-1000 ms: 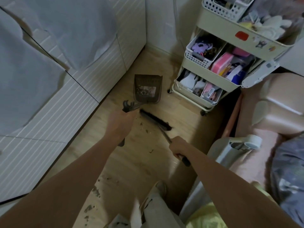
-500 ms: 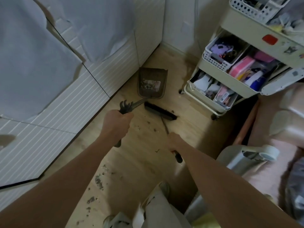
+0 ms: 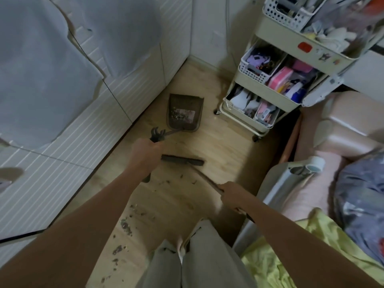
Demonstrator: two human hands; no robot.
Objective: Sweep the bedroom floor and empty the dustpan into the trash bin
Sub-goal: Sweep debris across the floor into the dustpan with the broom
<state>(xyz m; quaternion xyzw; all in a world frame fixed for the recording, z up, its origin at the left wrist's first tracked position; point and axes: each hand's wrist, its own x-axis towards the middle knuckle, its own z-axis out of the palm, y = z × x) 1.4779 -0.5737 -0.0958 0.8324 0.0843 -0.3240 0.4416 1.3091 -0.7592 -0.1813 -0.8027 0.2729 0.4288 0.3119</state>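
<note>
Dustpan (image 3: pixel 185 113) beyond left hand (image 3: pixel 145 154), broom (image 3: pixel 182 160) beside

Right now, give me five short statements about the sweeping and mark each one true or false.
1. The left hand grips the dustpan handle. True.
2. The dustpan is empty. False: some swept-up dirt lies in it.
3. The right hand holds the broom by its handle. True.
4. The broom head rests inside the dustpan. False: it is on the floor, short of the pan and apart from it.
5. All dirt has been swept up. False: dirt still lies on the floor near the person's legs.
</note>
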